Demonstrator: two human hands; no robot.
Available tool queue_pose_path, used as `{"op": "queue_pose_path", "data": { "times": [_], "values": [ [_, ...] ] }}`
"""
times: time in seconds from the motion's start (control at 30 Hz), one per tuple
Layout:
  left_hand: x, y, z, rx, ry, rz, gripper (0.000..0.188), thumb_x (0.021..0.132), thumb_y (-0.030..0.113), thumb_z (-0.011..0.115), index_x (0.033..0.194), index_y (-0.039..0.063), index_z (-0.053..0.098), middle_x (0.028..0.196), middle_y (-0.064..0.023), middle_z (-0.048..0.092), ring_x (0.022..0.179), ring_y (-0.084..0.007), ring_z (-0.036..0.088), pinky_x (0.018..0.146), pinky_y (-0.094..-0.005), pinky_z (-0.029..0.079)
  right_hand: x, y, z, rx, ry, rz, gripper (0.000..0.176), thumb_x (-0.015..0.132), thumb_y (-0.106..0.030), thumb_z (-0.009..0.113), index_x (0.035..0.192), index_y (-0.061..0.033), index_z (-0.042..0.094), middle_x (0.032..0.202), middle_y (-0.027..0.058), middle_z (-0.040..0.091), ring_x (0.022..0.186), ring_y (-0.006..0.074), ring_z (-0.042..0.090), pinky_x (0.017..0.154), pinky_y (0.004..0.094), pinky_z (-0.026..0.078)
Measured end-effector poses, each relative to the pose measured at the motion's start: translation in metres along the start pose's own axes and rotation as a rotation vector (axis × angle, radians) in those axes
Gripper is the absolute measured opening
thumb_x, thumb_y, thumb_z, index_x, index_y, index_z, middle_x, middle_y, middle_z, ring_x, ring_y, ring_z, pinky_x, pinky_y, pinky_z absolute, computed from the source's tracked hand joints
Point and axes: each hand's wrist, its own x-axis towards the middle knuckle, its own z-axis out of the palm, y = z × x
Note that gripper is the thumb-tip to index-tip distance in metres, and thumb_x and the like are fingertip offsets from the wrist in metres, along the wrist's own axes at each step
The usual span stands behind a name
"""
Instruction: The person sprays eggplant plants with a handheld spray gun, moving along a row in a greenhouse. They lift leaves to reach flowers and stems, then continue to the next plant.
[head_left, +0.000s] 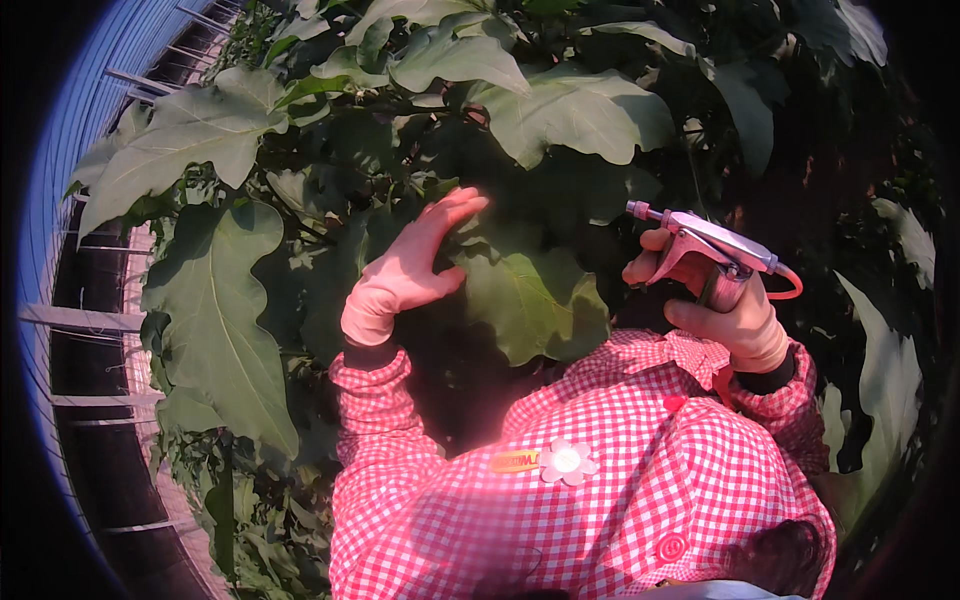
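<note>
My left hand (412, 262), in a thin pale glove, is raised among the foliage with its thumb apart from its fingers. Nothing is visible in its grasp. Just right of the thumb hangs a broad lobed leaf (525, 300) that looks like eggplant; whether the hand touches it I cannot tell. My right hand (739, 322), gloved too, is wrapped around the grip of a metal trigger spray gun (712, 236). The gun's nozzle points left, toward the plant. A thin red hose (787, 285) curves from the gun's rear end.
Large leaves (577, 112) crowd the upper view, and another long leaf (217, 300) hangs at left. Beyond them, slats (90, 319) cross a dark strip beside blue sheeting (75, 150). A tall leaf (885, 397) stands by my right sleeve. Deep shade hides stems and fruit.
</note>
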Motion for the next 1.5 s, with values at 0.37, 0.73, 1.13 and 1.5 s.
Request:
{"op": "queue_pose_path", "data": {
  "times": [0.37, 0.73, 1.13, 1.5],
  "values": [
    [0.041, -0.078, -0.127, -0.777, 0.729, -0.401, 0.036, 0.101, 0.03, 0.062, 0.122, 0.002, 0.068, 0.113, -0.0103, 0.071, 0.094, -0.0221, 0.069, 0.082, -0.0377, 0.059, 0.042, -0.069, -0.006, -0.14, -0.242, -0.203, 0.069, 0.079, 0.014, 0.061, 0.146, 0.005, 0.049, 0.13, 0.0147, 0.066, 0.125, 0.0253, 0.061, 0.111, 0.0412, 0.044],
    [0.117, -0.099, -0.169, 0.635, 0.435, -0.368, 0.06, 0.092, 0.057, 0.068, 0.12, 0.004, 0.07, 0.109, -0.0184, 0.073, 0.103, -0.0332, 0.068, 0.094, -0.0417, 0.051, 0.155, -0.048, 0.028, -0.273, -0.177, -0.173, 0.054, 0.087, 0.004, 0.068, 0.139, -0.0029, 0.055, 0.119, 0.0075, 0.07, 0.114, 0.0149, 0.065, 0.099, 0.0328, 0.052],
    [0.14, -0.093, -0.148, 0.142, 0.303, -0.236, 0.08, 0.099, 0.073, 0.043, 0.11, -0.002, 0.069, 0.097, -0.015, 0.073, 0.088, -0.0269, 0.068, 0.082, -0.0379, 0.051, 0.266, 0.064, 0.051, -0.91, -0.073, -0.269, 0.043, 0.087, -0.017, 0.068, 0.128, -0.002, 0.062, 0.108, 0.0268, 0.069, 0.103, 0.0463, 0.065, 0.087, 0.046, 0.052],
    [0.145, -0.115, -0.144, 0.022, 0.259, -0.311, 0.087, 0.097, 0.078, 0.038, 0.084, -0.002, 0.072, 0.071, -0.0144, 0.069, 0.071, -0.0282, 0.068, 0.072, -0.0381, 0.051, 0.29, 0.099, 0.05, -1.178, -0.087, -0.345, 0.047, 0.084, -0.021, 0.072, 0.125, -0.0013, 0.062, 0.112, 0.0255, 0.069, 0.109, 0.042, 0.065, 0.095, 0.0471, 0.052]
  ]
}}
